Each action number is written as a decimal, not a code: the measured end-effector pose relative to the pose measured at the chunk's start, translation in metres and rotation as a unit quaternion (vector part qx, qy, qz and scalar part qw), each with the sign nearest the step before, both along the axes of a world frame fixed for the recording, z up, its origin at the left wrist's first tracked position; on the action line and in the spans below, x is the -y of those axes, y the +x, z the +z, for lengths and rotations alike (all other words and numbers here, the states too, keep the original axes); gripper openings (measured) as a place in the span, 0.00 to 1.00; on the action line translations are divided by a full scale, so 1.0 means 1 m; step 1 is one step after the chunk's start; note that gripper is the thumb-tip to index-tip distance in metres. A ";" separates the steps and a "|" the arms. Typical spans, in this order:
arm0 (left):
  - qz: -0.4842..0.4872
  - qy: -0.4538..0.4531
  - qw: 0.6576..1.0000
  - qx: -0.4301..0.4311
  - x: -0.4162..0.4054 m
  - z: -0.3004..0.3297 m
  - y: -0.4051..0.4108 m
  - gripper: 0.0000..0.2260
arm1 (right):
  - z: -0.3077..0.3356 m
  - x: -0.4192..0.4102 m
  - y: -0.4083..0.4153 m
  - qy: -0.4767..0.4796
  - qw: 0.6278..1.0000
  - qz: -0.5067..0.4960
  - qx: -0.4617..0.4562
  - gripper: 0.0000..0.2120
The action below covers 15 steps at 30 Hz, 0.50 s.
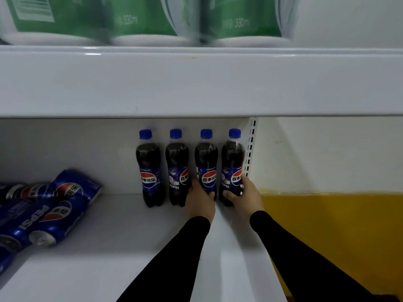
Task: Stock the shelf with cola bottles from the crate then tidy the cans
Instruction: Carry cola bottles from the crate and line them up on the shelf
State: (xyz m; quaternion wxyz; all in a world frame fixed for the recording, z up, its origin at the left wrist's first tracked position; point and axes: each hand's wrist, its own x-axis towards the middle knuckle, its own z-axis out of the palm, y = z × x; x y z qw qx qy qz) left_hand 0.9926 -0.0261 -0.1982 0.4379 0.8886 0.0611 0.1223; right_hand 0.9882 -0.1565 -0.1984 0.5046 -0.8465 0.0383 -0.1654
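Observation:
Several cola bottles with blue caps stand upright in a row at the back right of the white shelf [122, 247]. My left hand [199, 200] grips the lower part of the third bottle [206, 162]. My right hand [246, 196] grips the lower part of the rightmost bottle [233, 160], which stands beside the shelf's perforated upright. The two bottles to the left [149, 166] [177, 168] stand free. Several blue cola cans [63, 210] lie on their sides in a heap at the shelf's left. The crate is out of view.
The shelf above [196, 83] overhangs the bottles and carries green 330 ml cans [139, 16]. To the right of the shelf is a white wall with a yellow lower band [331, 236]. Bare shelf lies between the cans and the bottles.

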 end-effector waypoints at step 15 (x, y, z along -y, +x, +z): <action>0.022 0.029 0.999 -0.023 0.012 0.004 0.002 0.33 | 0.002 -0.001 0.011 -0.014 1.000 0.012 -0.022 0.28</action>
